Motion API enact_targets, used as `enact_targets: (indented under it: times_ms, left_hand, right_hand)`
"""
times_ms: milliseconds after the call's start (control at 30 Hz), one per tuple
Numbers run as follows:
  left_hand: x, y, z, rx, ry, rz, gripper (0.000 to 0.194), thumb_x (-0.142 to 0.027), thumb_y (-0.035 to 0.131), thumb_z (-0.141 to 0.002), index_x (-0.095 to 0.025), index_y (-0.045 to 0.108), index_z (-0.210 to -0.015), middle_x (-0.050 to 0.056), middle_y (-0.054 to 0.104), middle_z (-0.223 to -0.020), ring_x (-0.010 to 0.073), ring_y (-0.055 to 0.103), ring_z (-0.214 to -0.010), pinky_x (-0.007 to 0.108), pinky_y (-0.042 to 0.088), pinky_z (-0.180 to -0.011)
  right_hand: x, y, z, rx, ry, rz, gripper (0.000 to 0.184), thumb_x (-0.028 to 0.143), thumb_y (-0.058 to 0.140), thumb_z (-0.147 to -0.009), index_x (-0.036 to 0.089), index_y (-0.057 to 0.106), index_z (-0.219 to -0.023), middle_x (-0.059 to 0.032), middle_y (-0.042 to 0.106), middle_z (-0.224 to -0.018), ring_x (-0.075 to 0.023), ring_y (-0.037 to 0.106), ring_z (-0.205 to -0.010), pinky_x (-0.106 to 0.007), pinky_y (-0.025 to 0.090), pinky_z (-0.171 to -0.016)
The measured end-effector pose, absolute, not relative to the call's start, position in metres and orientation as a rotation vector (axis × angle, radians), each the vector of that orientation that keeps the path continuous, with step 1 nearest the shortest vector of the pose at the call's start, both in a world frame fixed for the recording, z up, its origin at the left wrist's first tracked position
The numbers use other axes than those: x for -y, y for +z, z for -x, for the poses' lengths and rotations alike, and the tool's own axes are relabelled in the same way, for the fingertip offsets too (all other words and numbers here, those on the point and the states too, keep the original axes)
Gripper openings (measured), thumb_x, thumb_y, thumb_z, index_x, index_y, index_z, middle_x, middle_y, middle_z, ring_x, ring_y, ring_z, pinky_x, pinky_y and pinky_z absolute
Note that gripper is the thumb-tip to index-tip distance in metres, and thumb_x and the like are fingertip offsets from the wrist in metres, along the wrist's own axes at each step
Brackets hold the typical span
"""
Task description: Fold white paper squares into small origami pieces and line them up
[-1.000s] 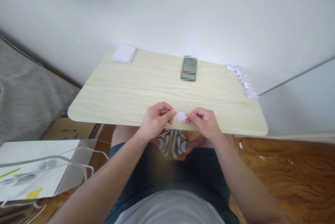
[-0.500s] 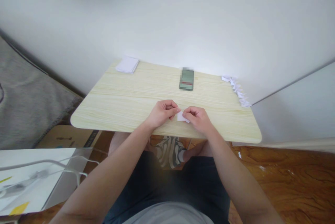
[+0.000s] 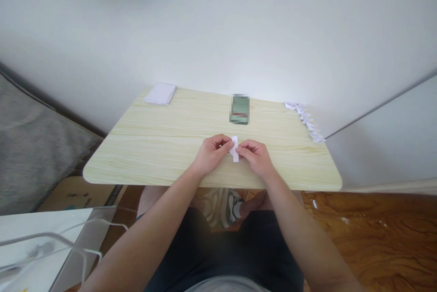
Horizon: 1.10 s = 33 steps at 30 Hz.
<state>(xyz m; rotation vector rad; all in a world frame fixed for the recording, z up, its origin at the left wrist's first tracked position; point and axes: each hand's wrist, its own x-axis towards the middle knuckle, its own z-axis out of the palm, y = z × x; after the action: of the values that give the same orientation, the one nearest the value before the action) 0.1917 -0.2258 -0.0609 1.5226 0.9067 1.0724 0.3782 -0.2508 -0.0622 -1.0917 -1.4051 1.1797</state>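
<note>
Between my two hands is a small folded piece of white paper (image 3: pixel 235 150), now a narrow upright strip. My left hand (image 3: pixel 215 151) pinches its left side between thumb and fingers. On the other side, my right hand (image 3: pixel 253 153) grips the right edge with thumb and forefinger. Both hands are over the front part of the pale wooden table (image 3: pixel 164 146). Beyond them lies a greenish, pixelated rectangular item (image 3: pixel 240 110) whose kind I cannot make out.
A stack of white paper sheets (image 3: pixel 160 94) lies at the table's back left corner. Several small folded white papers (image 3: pixel 307 121) form a row along the right edge. A white wall rises behind. At lower left, pale cables (image 3: pixel 51 236) run over a white surface.
The paper has gone from a wider, angled shape to a narrow upright strip between my fingers. The whole view has tilted slightly, so the table appears lower.
</note>
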Motion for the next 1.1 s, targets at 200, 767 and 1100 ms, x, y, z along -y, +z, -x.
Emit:
enact_targets:
  times_ms: [200, 767, 1100]
  left_hand:
    - [0.2278, -0.0641, -0.1920, -0.944, 1.085, -1.483, 0.030, -0.043, 0.069, -0.088, -0.015, 0.073, -0.099, 0.002, 0.068, -0.078, 0.0128, 0.056, -0.068, 0.025, 0.042, -0.064]
    - [0.2262, -0.0663, -0.1918, -0.888, 1.038, -1.462, 0.031, -0.045, 0.065, -0.091, -0.015, 0.070, -0.096, 0.003, 0.068, -0.080, 0.0133, 0.059, -0.069, 0.025, 0.048, -0.065]
    - [0.2271, -0.0619, -0.1920, -0.933, 1.039, -1.494, 0.027, -0.041, 0.065, -0.092, -0.014, 0.070, -0.095, 0.003, 0.067, -0.079, 0.0122, 0.057, -0.068, 0.024, 0.045, -0.065]
  right_hand:
    - [0.2520, -0.0600, -0.3797, 1.427, 1.178, 1.064, 0.018, 0.035, 0.068, -0.088, 0.021, 0.072, -0.078, -0.0006, 0.071, -0.072, -0.0162, 0.064, -0.071, -0.030, 0.052, -0.073]
    - [0.2518, -0.0633, -0.3795, 1.428, 1.209, 0.981, 0.017, 0.036, 0.069, -0.090, 0.021, 0.076, -0.087, -0.0019, 0.074, -0.077, -0.0165, 0.067, -0.072, -0.030, 0.054, -0.072]
    - [0.2529, -0.0656, -0.3775, 1.386, 1.188, 1.011, 0.014, 0.033, 0.069, -0.090, 0.020, 0.076, -0.088, -0.0015, 0.073, -0.074, -0.0154, 0.067, -0.070, -0.029, 0.054, -0.069]
